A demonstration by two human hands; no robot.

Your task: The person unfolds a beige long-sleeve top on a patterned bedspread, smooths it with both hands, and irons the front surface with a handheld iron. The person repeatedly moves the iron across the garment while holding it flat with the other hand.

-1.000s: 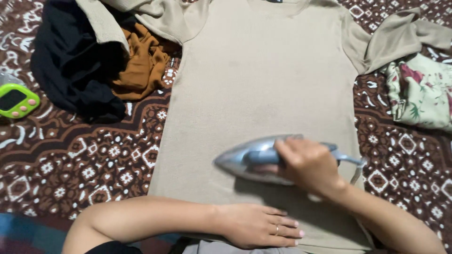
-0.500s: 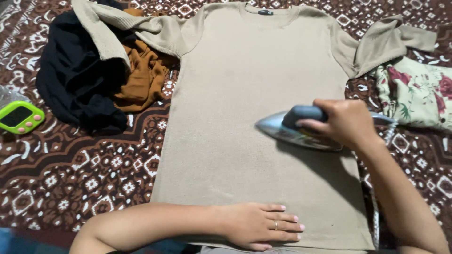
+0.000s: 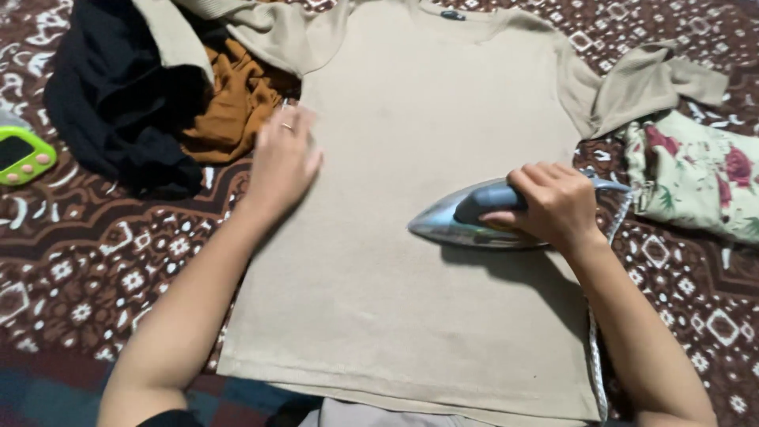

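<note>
A beige long-sleeved knit top lies flat, front up, on a brown patterned cloth. My right hand grips the handle of a silver and grey iron that rests on the top's right side, nose pointing left. My left hand, with a ring on one finger, lies flat with fingers apart on the top's left edge, just below the left sleeve. The iron's cord runs down along the top's right edge.
A black garment and a mustard-brown one are heaped at the upper left, partly under the beige sleeve. A green handheld gadget with pink buttons sits at the left edge. A folded floral cloth lies at the right.
My left hand left the hem at the bottom and moved up to the top's left edge. The iron slid slightly left and down on the right side.
</note>
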